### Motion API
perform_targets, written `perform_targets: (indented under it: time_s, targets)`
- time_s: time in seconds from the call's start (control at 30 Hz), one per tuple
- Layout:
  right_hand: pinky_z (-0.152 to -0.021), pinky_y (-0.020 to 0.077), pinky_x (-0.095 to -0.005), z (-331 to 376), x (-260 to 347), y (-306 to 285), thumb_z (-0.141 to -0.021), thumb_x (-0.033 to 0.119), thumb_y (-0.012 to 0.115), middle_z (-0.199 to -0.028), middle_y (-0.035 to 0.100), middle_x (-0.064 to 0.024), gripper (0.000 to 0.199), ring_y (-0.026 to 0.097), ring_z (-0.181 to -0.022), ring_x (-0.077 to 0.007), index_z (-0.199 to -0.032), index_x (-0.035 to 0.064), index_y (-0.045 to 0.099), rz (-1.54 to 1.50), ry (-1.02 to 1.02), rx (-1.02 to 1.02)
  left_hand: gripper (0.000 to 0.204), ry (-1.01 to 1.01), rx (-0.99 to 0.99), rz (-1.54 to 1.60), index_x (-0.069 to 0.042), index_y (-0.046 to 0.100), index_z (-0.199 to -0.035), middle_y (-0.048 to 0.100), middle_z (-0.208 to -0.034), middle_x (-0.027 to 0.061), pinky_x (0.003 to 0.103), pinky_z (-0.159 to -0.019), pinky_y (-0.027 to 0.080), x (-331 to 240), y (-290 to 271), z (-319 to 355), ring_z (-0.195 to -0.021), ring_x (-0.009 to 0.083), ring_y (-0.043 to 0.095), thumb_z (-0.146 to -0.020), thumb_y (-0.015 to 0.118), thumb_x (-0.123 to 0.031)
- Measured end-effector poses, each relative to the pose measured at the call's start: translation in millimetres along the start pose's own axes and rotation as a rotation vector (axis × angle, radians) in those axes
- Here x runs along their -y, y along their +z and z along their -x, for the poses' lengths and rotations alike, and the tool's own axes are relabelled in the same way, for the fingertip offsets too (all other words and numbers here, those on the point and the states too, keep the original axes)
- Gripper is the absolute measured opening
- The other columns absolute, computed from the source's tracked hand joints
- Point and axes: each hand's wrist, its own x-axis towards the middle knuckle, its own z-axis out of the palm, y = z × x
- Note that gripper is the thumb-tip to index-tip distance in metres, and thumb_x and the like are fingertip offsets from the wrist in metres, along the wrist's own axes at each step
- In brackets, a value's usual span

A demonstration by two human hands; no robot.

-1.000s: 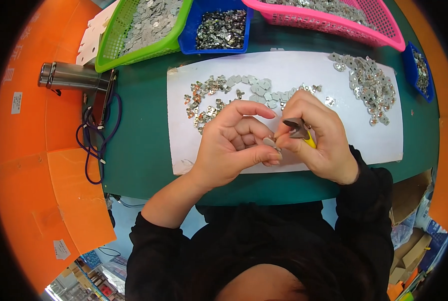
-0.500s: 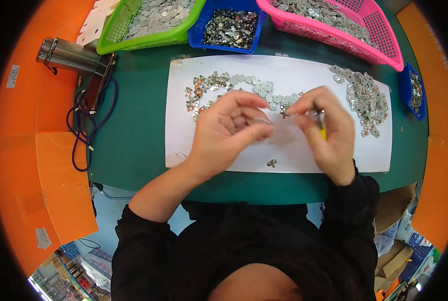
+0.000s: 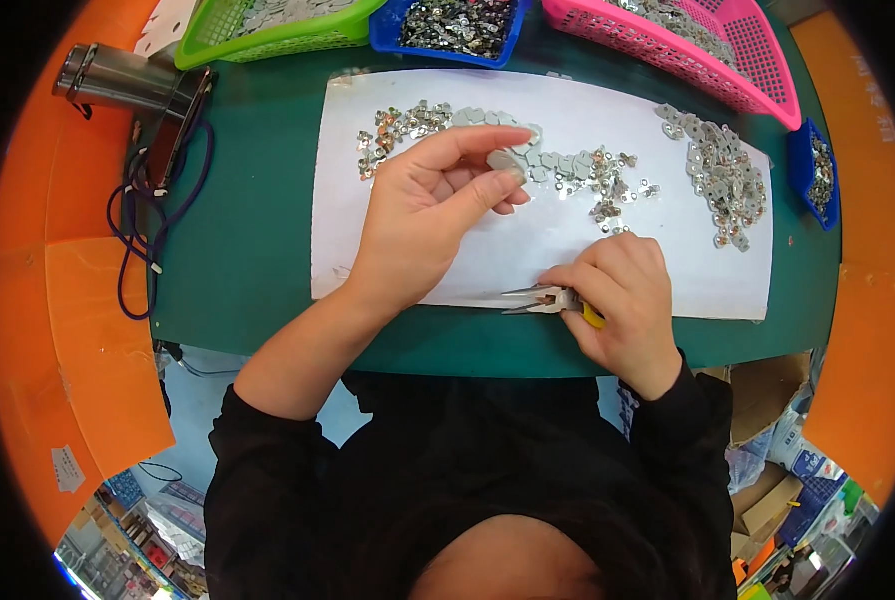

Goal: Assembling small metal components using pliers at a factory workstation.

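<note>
Silvery flat metal piece (image 3: 504, 160) pinched by left hand (image 3: 427, 205) over white paper sheet (image 3: 567, 250), edges half hidden by fingertips, while right hand (image 3: 622, 295) grips yellow-handled pliers (image 3: 545, 299), handles mostly covered, scattered shiny pieces (image 3: 567, 170) just beyond.

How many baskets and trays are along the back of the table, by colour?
Green basket: 1
Pink basket: 1
Blue trays: 2, one at the back, one at the right edge
Total: 4

Green table (image 3: 247, 250); white sheet (image 3: 587, 110); pink basket (image 3: 727, 60) (mesh); yellow-handled pliers (image 3: 552, 300).
</note>
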Motion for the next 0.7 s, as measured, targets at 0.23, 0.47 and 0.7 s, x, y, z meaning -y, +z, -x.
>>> perform_targets:
  time_s: [0.23, 0.47, 0.7]
  targets:
    - [-0.072, 0.0394, -0.0348, -5, -3, -2, -0.065, 0.001, 0.075, -0.081, 0.057, -0.0033, 0.029, 0.055, -0.080, -0.0237, -0.092, 0.0105, 0.066, -0.117, 0.094, -0.022, 0.028, -0.099, -0.004, 0.127, 0.004, 0.057, -0.114, 0.068, -0.094, 0.0102, 0.026, -0.076, 0.055, -3, -1, -3, -0.086, 0.0133, 0.068, -0.088, 0.068, 0.003]
    - [-0.068, 0.0423, -0.0282, -38, 7, -19, -0.083, 0.000, 0.071, -0.081, 0.058, -0.0087, 0.012, 0.055, -0.073, -0.0178, -0.090, -0.0022, 0.061, -0.216, 0.213, -0.278, 0.045, -0.219, 0.193, 0.049, 0.001, 0.053, -0.120, 0.068, -0.088, 0.0090, 0.027, -0.077, 0.058, -11, 7, 9, -0.084, 0.0151, 0.070, -0.081, 0.073, 0.008]
    - [-0.067, 0.0409, -0.0270, -39, 9, -12, -0.083, 0.000, 0.070, -0.082, 0.056, -0.0077, 0.011, 0.053, -0.073, -0.0169, -0.089, -0.0022, 0.061, -0.305, 0.223, -0.202, 0.050, -0.187, 0.211, -0.028, -0.001, 0.051, -0.125, 0.065, -0.088, 0.0037, 0.026, -0.081, 0.057, -7, 7, 11, -0.087, 0.0108, 0.067, -0.081, 0.073, 0.009]
